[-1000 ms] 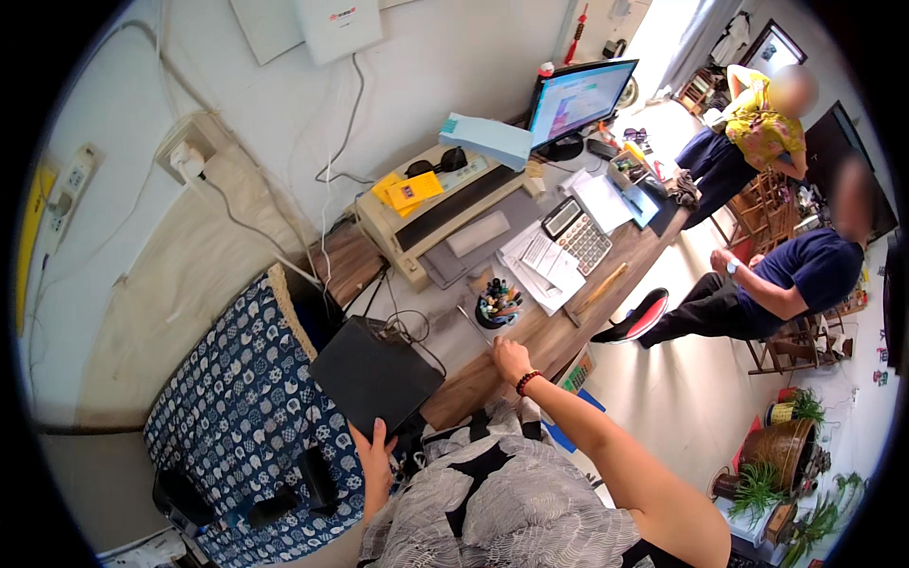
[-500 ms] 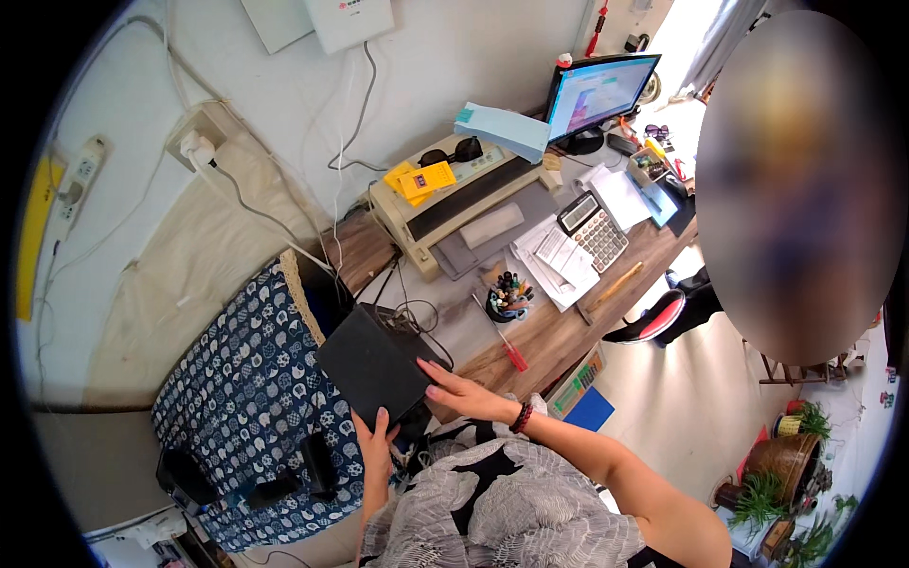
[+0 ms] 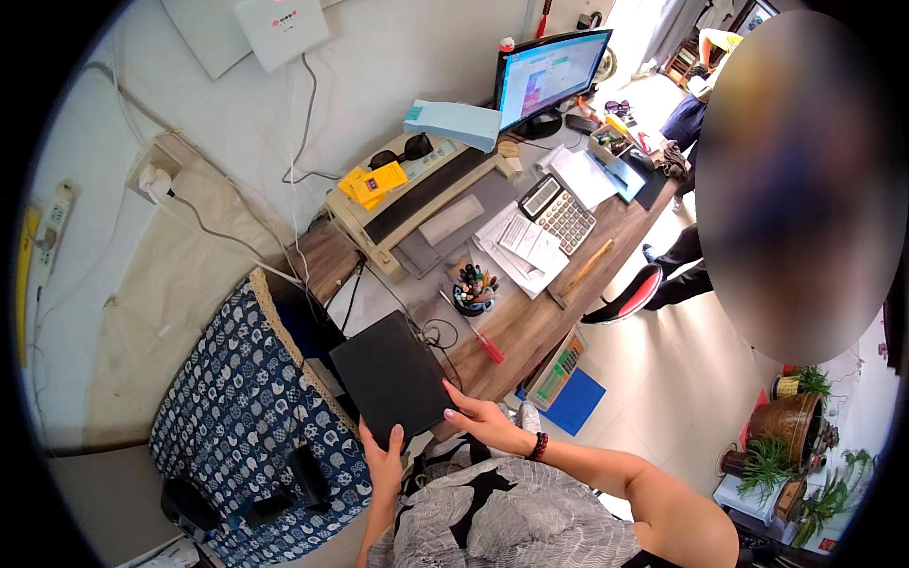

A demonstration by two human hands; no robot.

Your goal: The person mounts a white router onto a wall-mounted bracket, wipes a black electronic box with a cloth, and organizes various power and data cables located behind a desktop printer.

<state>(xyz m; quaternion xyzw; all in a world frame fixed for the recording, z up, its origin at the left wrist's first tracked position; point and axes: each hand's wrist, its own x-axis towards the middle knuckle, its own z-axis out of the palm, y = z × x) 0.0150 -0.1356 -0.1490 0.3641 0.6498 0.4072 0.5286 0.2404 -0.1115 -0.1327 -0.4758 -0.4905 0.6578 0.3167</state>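
Observation:
I hold a flat black rectangular box (image 3: 390,371) with both hands, at the near left corner of the desk beside the patterned cloth. My left hand (image 3: 383,462) grips its near edge, thumb on top and fingers partly underneath. At the right edge, my right hand (image 3: 490,423) has its fingers along the side; a beaded bracelet circles that wrist. A thin dark cable (image 3: 437,333) lies loosely coiled at the far right side of the box. Whether it joins the box, I cannot tell.
A blue patterned cloth (image 3: 256,407) covers something on the left. On the desk are a pen cup (image 3: 473,292), red-handled screwdriver (image 3: 489,346), hammer (image 3: 579,275), calculator (image 3: 559,214), printer (image 3: 421,204) and monitor (image 3: 554,80). A person's shoe (image 3: 625,295) shows beyond the desk.
The view has shifted, so the desk sits further left in the picture. Both hands and the black box have moved rightward relative to the desk; the cable's coil has shifted and loosened.

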